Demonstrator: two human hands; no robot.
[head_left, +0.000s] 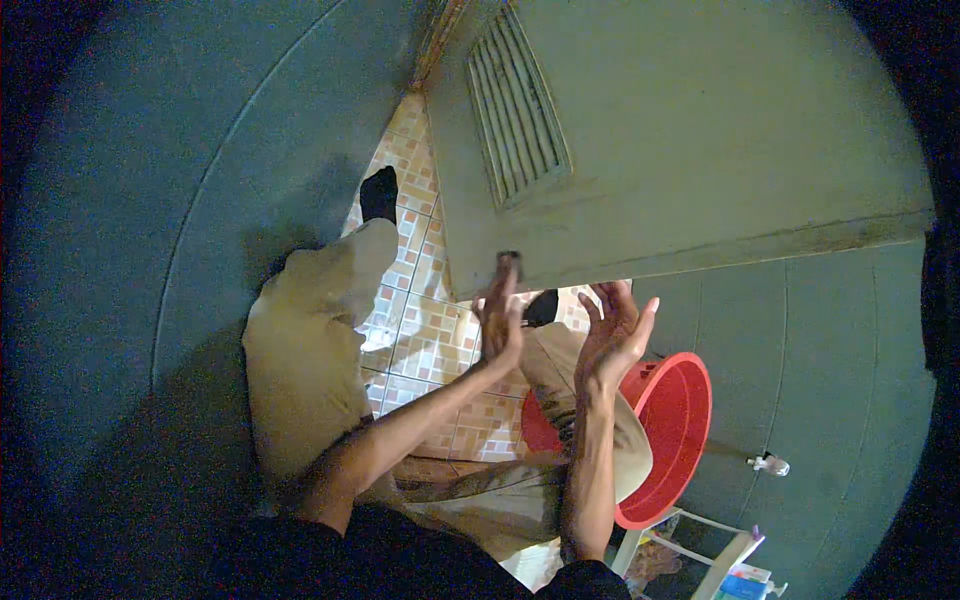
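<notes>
My left hand (pixel 497 325) reaches to the lower corner of a greenish door (pixel 700 130), its fingers stretched out and somewhat blurred. A small dark object (pixel 510 264) shows at its fingertips; I cannot tell whether it is on the door or touching the fingers. To the right, my right hand (pixel 618 345) is raised beside the door's edge, fingers apart and slightly curled, with nothing in it. Behind and right of that forearm stands a red plastic tub (pixel 690 430), partly hidden by my bent knee.
A slatted vent (pixel 520 115) is set in the door. Grey-green walls (pixel 250 130) close in on the left and right. Patterned tiles (pixel 420 335) cover the floor between my legs. A small tap-like fitting (pixel 770 464) juts from the right wall, above a white rack (pixel 715 570) holding items.
</notes>
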